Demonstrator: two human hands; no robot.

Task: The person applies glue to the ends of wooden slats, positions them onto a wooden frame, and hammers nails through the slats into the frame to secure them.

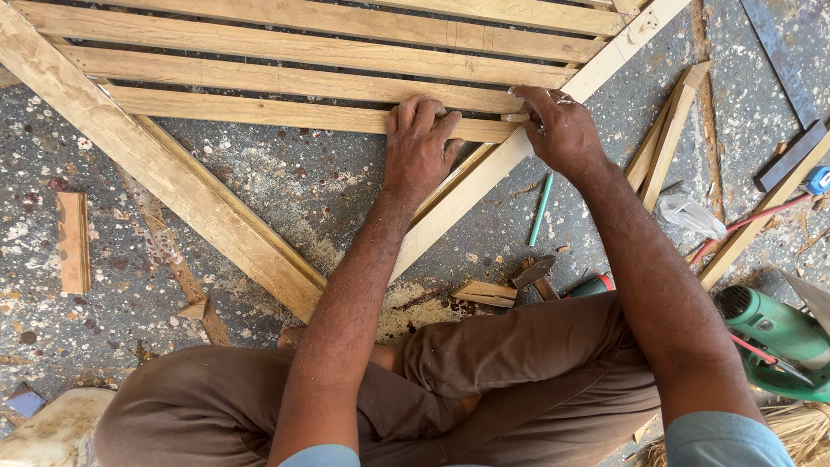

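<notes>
A short loose block of pale wood [73, 241] lies at far left on the speckled concrete floor [285, 182]. The left hand [419, 147] lies flat, fingers curled over the lowest light wooden slat [259, 111] of the triangular slatted wooden frame [156, 164]. The right hand [560, 128] pinches the slat's end at the frame's right rail. A green power tool [778, 342] sits at far right.
</notes>
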